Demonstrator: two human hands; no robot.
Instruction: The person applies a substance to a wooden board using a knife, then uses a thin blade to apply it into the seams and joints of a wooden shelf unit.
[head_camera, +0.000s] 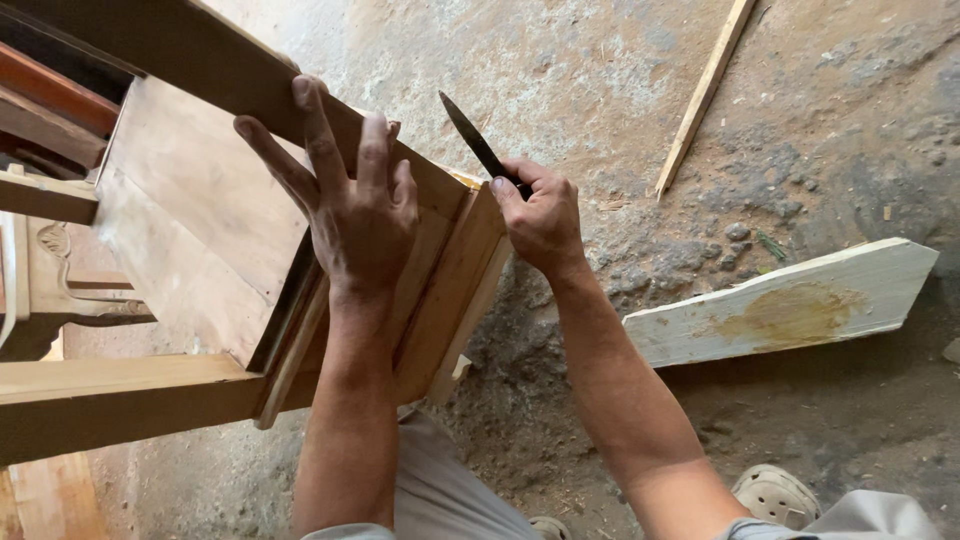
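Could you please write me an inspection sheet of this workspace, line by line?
Surface: rough concrete floor, stained and dusty, with sawdust patches.
Job's things: unfinished wooden furniture frame, tilted; dark pointed blade.
Clutter: thin wooden strip lying on the floor; pale board offcut with a yellowish stain; small stones and chips.
Hands: left hand spread flat on the frame's edge; right hand gripping the blade beside the frame's corner.
Cables: nothing seen.
Surroundings: carved pale furniture piece at far left; the person's sandal at the bottom.
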